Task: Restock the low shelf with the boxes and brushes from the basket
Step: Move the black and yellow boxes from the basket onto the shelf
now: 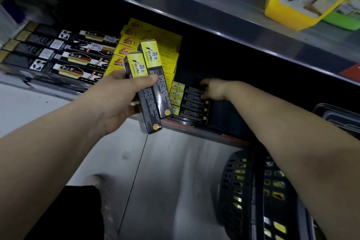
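Left hand (116, 93) wraps two long black-and-yellow cardboard boxes (162, 91), thumb across their faces. They stand nearly upright and fanned apart at the tops, and a third may sit behind them, but it is unclear. Right hand (214, 88) reaches into the dark low shelf (224, 136), fingers bent down onto the far end of a flat row of four matching boxes (191, 103); whether it pinches one or only pushes cannot be told. Risks, as judged: the fanned pair is held by one thumb, so the outer box could slide out and drop to the floor. A shove from the right hand could skew the row or nudge the front box over the lip. The leaning stack of plain yellow cartons (161, 41) stands just beside the held boxes, so a knock might topple it. Black carded brush packs (74, 58) lie well left. The black slotted plastic basket (239, 191) sits under the right forearm with yellow stock showing through, so restocking looks unfinished.
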`<act>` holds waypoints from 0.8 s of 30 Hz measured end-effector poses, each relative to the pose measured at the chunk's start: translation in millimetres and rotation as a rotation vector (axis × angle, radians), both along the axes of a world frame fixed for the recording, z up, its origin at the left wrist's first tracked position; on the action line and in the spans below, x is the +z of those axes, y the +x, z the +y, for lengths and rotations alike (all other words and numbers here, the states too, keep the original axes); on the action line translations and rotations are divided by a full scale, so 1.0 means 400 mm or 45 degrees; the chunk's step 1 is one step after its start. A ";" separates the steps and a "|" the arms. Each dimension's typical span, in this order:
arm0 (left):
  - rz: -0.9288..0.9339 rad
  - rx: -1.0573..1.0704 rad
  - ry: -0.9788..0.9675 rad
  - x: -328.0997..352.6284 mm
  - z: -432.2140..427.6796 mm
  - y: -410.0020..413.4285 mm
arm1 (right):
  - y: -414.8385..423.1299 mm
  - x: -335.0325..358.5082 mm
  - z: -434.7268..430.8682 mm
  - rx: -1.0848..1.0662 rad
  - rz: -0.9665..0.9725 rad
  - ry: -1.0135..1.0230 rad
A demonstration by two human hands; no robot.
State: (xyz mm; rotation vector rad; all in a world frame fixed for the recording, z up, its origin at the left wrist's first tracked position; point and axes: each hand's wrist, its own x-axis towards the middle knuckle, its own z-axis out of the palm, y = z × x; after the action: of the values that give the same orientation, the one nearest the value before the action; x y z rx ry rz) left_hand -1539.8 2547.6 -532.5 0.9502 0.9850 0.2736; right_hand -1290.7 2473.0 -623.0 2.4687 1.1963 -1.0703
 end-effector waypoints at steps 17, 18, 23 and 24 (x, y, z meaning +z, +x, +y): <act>-0.048 -0.183 0.058 -0.001 -0.069 0.053 | -0.195 0.287 -0.085 -0.673 1.193 0.691; -0.050 -0.147 0.077 -0.003 -0.068 0.057 | -0.200 0.285 -0.092 -0.646 1.164 0.653; -0.098 -0.040 0.106 -0.008 -0.059 0.073 | -0.222 0.271 -0.115 -0.425 1.055 0.519; -0.098 -0.033 0.116 -0.011 -0.059 0.075 | -0.217 0.272 -0.113 -0.449 1.068 0.522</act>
State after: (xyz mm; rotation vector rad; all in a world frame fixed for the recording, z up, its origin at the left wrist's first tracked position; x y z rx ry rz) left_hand -1509.9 2524.1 -536.7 1.0273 0.8949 0.3329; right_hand -1377.5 2427.7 -514.3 2.6567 1.2772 -2.3238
